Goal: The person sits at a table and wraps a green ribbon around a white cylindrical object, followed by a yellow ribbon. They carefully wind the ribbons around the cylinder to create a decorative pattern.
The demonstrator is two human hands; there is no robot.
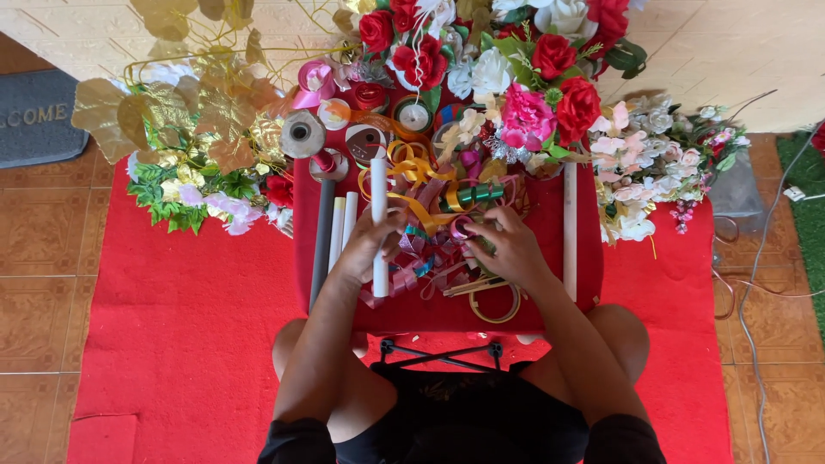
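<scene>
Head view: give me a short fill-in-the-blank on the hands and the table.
1. The left hand grips a white ____.
2. The right hand rests on a heap of curled ____.
3. The small table has a ____ cover.
4. The gold leaves lie to the person's ____.

Missing: tube; ribbons; red; left

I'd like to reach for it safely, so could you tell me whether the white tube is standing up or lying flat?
Cannot tell: seen from above, the left hand grips the white tube over the red table.

Head camera looks steeply down, close above the red table (567, 301).
</scene>
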